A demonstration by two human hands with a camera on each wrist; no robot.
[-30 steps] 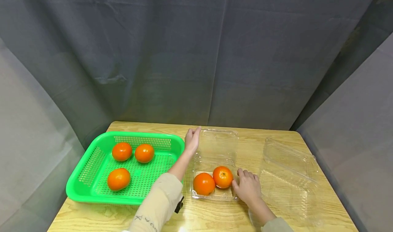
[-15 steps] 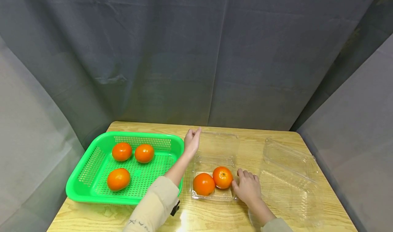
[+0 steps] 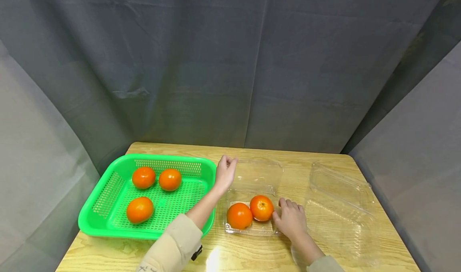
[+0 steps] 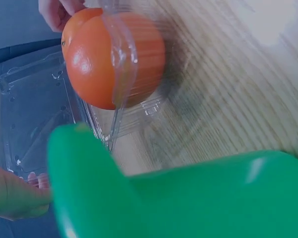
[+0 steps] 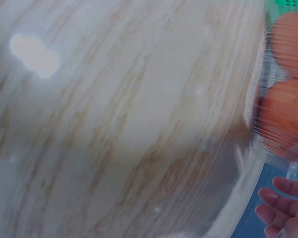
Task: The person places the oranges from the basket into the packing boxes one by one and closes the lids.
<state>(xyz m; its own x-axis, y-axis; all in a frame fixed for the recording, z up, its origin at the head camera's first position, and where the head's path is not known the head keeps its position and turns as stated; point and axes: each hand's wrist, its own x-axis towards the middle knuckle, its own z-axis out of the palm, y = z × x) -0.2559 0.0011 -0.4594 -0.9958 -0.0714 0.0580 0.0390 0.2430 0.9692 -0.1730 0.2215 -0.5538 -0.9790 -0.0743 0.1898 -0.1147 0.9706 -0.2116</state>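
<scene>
The left hand (image 3: 225,172) pinches the far left corner of the clear hinged plastic lid (image 3: 256,176), its grip clamped on the thin rim, and holds the lid partly lowered over the clear plastic clamshell tray (image 3: 251,229). The tray sits on the pale wooden counter (image 3: 259,256), just right of the green perforated plastic basket (image 3: 104,220). Two orange round fruits lie in it, touching each other: the nearer-left orange fruit (image 3: 239,215) and the far-right orange fruit (image 3: 261,207).

The right hand (image 3: 291,220) rests at the tray's right edge with fingers loosely bent against the wall and the far-right fruit; its grip steadies rather than clamps, though whether the thumb hooks the rim cannot be told. The left wrist view shows the lid's rim (image 4: 120,59) crossing in front of a fruit.

Three more orange fruits (image 3: 143,177) lie in the basket, and a second empty clear clamshell box (image 3: 338,212) lies open to the right, well apart from the left hand.

The risks, as I judge them: the lid is flimsy, so a one-corner pinch may twist it and the rims may miss each other. The fruits stand tall in the shallow tray, so the lid may rest on them and fail to snap. Pressing down could skid the light tray if the right hand slips.
</scene>
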